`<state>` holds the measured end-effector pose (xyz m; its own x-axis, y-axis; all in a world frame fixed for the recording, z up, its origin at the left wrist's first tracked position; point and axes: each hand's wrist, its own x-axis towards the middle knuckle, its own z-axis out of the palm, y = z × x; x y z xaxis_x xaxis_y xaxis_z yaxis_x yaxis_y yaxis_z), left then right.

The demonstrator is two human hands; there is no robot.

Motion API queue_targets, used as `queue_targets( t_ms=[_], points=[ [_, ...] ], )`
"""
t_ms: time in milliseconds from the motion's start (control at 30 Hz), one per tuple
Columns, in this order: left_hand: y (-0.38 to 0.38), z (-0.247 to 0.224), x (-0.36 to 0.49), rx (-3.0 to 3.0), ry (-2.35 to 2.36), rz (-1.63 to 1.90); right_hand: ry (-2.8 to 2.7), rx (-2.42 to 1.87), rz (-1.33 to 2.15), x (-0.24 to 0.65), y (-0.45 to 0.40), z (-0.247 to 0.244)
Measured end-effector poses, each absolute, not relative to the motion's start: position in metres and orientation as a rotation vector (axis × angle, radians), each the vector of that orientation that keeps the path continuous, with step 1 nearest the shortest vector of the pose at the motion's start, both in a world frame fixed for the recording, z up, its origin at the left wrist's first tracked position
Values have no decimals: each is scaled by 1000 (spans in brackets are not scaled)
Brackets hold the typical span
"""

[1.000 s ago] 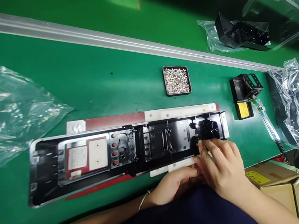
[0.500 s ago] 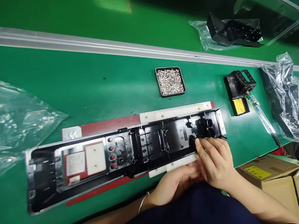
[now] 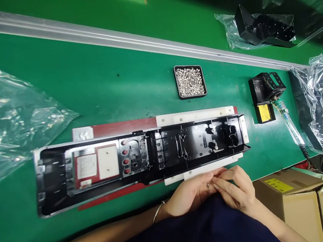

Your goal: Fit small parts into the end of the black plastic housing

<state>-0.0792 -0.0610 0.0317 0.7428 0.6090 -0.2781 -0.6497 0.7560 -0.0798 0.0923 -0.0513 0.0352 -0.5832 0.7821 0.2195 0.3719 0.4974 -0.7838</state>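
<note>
Both hands meet at the near edge of the green conveyor belt (image 3: 101,89). Left hand (image 3: 188,194) loosely curled, right hand (image 3: 236,192) with fingertips pinched against the left's; can't tell what's between them. Just beyond the fingers: long black plastic housing (image 3: 139,159), open side up, on a red-and-white fixture (image 3: 194,116). Further out, a tray of screws (image 3: 190,81). Right of the right hand, touching-close: cardboard box (image 3: 300,194). Far left: clear plastic bag (image 3: 8,120). Aluminium rail (image 3: 110,37) runs along the belt's far side.
</note>
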Motion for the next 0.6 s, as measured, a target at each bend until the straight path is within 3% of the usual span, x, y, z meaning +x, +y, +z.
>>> queue_targets(
  t_ms=[233, 600],
  points=[
    [-56, 35, -76, -187, 228, 738, -2317, -933, 1104, 78, -36, 52],
    [-58, 30, -71, -270, 251, 774, -2429, -918, 1073, 78, -35, 50]
  ],
)
